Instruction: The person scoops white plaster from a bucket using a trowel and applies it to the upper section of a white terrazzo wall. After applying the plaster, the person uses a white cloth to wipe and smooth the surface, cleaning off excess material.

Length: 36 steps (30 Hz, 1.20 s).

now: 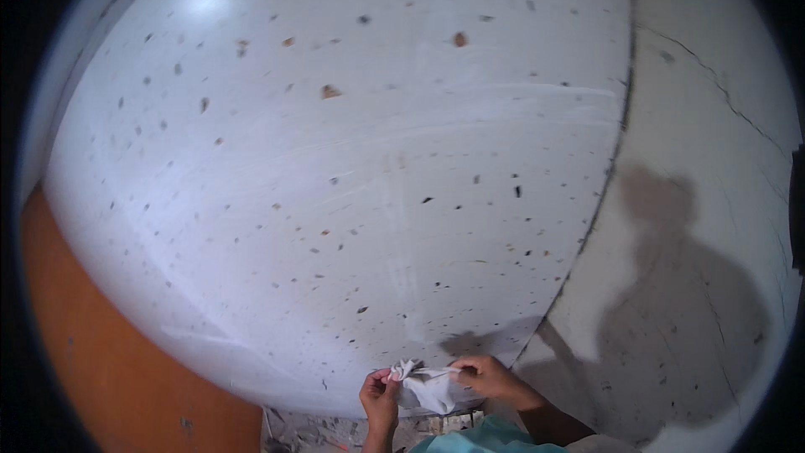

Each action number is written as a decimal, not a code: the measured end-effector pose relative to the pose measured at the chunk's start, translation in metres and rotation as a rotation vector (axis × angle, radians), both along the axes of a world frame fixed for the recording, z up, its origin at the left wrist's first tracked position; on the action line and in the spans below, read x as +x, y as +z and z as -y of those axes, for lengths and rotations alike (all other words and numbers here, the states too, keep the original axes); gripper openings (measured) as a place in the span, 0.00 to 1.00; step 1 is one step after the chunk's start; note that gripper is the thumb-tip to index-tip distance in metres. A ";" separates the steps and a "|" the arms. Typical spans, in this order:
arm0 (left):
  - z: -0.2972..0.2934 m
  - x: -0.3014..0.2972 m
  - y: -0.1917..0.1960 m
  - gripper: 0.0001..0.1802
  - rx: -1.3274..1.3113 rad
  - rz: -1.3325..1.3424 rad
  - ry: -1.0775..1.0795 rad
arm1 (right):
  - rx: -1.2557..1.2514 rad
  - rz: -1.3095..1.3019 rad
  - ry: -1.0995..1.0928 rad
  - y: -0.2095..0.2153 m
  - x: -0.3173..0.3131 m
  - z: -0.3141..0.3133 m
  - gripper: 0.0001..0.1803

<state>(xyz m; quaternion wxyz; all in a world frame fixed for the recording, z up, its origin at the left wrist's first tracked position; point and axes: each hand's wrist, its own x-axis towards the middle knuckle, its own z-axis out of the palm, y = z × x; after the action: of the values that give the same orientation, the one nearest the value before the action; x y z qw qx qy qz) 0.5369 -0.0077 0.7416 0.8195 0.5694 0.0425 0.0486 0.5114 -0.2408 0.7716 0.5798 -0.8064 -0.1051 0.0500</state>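
1. Cloth (426, 386), white and crumpled, sits at the near edge of the speckled white slab (335, 159), stretched between your two hands.
2. Your left hand (380, 390) is closed, thumb and fingers pinching the cloth's left corner, wrist coming up from below the slab's near edge.
3. Your right hand (490, 377) is closed too, fingers curled over the cloth's right end, just beside the dark seam (608, 168) that runs along the slab's right side.
4. Right of that seam lies a paler surface (713, 159) with a thin crack, carrying a person's shadow (679, 310).
5. Left of the slab you see an orange-brown surface (109, 344).
6. Below the slab's near edge, a teal sleeve (486, 438) shows under your right forearm.
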 end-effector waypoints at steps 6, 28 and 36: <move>-0.024 -0.013 -0.023 0.15 0.121 -0.097 -0.283 | 0.690 -0.288 -0.166 0.044 0.004 -0.015 0.11; -0.004 0.012 0.081 0.06 0.119 0.254 0.026 | 0.368 -0.017 -0.276 0.070 0.036 -0.007 0.13; 0.004 0.063 0.185 0.09 -0.497 0.244 0.248 | 0.492 0.666 -0.888 0.140 0.070 0.084 0.10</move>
<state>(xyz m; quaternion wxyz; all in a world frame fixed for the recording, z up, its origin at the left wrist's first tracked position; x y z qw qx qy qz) 0.5994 -0.0116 0.9268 0.9206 0.3320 0.0236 0.2042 0.5816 -0.3252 0.9112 0.6506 -0.5879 0.0572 -0.4773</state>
